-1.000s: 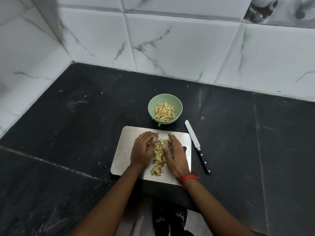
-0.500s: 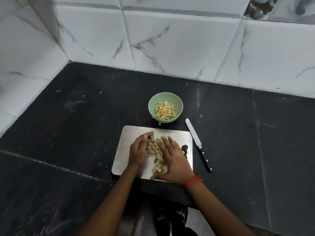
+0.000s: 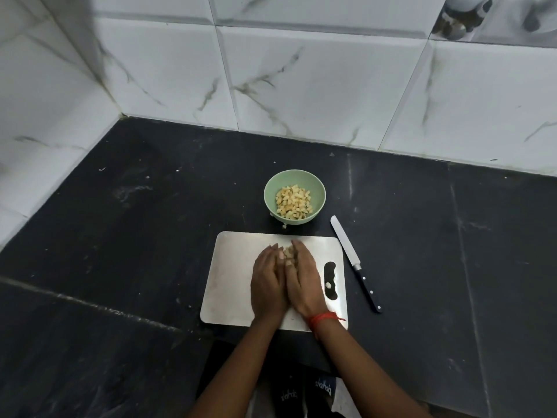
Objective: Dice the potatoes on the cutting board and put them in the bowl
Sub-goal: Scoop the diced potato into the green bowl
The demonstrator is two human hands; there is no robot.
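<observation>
**Both hands cupping the diced potato on the board**

At the bottom edge of my feed I am seeing black footwear with white lettering [image 3: 304,393], showing below the counter's near edge. Above it, both forearms are reaching in over the dark stone counter [image 3: 120,236], and a red thread [image 3: 324,317] is circling the right wrist.

The left hand [image 3: 268,285] and the right hand [image 3: 304,282] are lying side by side on the brushed-metal, round-cornered cutting board [image 3: 232,282], touching along their inner edges. On each hand the fingers are pressed together, none spread, and curving round a small heap of pale diced potato pieces [image 3: 287,253]. I am catching that heap only in the gap near the fingertips. The rest is hiding under the palms, so I cannot tell how much is there.

Just right of the right hand, one pale stray bit [image 3: 328,285] is sitting in the board's dark handle slot [image 3: 330,273].

A slim steel knife with a black riveted handle [image 3: 355,263] is lying flat on the counter just beside the board's right edge, apart from both hands.

Beyond the board, near its far edge but not touching it, a round pale-green bowl [image 3: 271,188] is holding yellow potato cubes [image 3: 294,202]. A single loose cube [image 3: 284,226] is resting on the counter between bowl and board.

Farthest back, white marble-veined wall tiles [image 3: 301,86] are rising from the counter.
</observation>
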